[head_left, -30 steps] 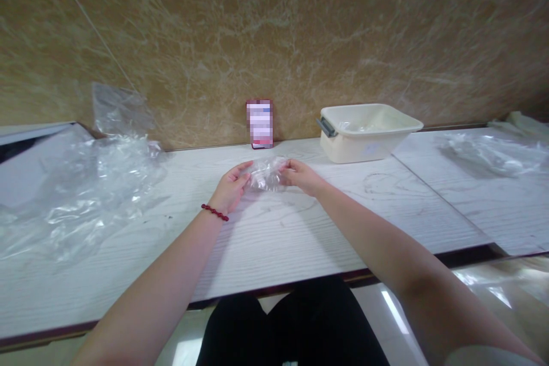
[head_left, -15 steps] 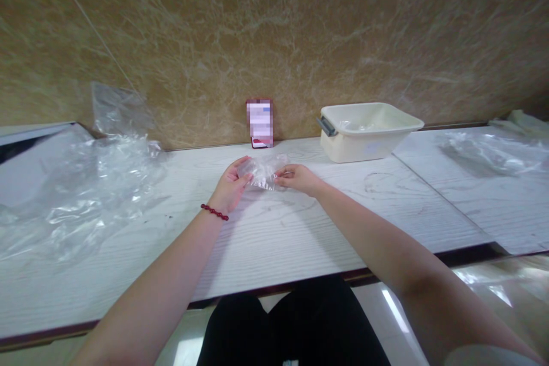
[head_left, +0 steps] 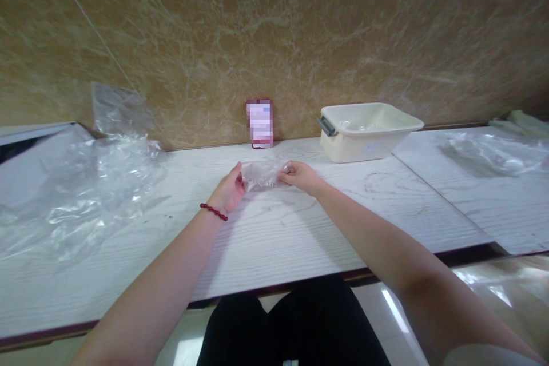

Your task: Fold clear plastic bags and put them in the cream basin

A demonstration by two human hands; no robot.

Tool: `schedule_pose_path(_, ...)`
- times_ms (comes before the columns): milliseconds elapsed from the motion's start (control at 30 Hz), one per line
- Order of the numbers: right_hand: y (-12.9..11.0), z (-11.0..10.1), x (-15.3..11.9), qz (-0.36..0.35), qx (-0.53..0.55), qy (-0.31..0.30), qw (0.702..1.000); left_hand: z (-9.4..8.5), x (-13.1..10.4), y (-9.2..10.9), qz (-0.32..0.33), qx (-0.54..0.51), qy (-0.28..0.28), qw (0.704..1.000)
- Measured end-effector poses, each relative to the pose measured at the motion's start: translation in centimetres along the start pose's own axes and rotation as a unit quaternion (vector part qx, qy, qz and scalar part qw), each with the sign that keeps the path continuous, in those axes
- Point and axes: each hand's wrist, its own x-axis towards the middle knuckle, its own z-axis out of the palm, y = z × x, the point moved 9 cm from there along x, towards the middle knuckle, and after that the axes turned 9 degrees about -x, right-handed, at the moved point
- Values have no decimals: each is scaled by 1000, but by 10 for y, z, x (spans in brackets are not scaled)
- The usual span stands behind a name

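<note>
A small clear plastic bag (head_left: pixel 261 175) stretches between my two hands, just above the white wood-grain table (head_left: pixel 274 246). My left hand (head_left: pixel 231 190), with a dark red bead bracelet (head_left: pixel 213 211) at the wrist, grips the bag's left end. At the right end, my right hand (head_left: pixel 300 177) pinches the plastic between thumb and fingers. Some fingertips of the left hand are hidden behind the bag. Whether the bag has anything inside, I cannot tell.
Behind the bag a phone (head_left: pixel 259 124) leans against the marbled wall. A cream plastic tub (head_left: pixel 364 146) with a grey handle stands right of it, clear plastic inside. Crumpled clear plastic bags (head_left: pixel 94 183) cover the left side; more clear plastic (head_left: pixel 493 151) lies far right.
The bag is now drawn out longer and flatter between the hands. My left thumb has shifted up from the bag's front, and the right hand has moved slightly right.
</note>
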Motion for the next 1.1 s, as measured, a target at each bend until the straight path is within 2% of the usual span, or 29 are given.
schedule_pose_path(133, -3, 2, -2, -19, -46, -6, 999, -8, 1, -6, -22, 3, 47, 999)
schedule_pose_path(367, -15, -8, -3, -71, -118, 29, 990, -4, -2, -1, 14, 53, 11, 998)
schedule_pose_path(600, -4, -5, -1, -16, -24, 26, 999, -2, -6, 0, 11, 108, 13, 994)
schedule_pose_path(833, -6, -4, -3, 18, 63, 24, 998, 0, -6, 1, 1, 134, -17, 991)
schedule_pose_path(1100, -2, -9, 2, 15, 115, 47, 992, 2, -5, 9, 61, 221, -43, 973)
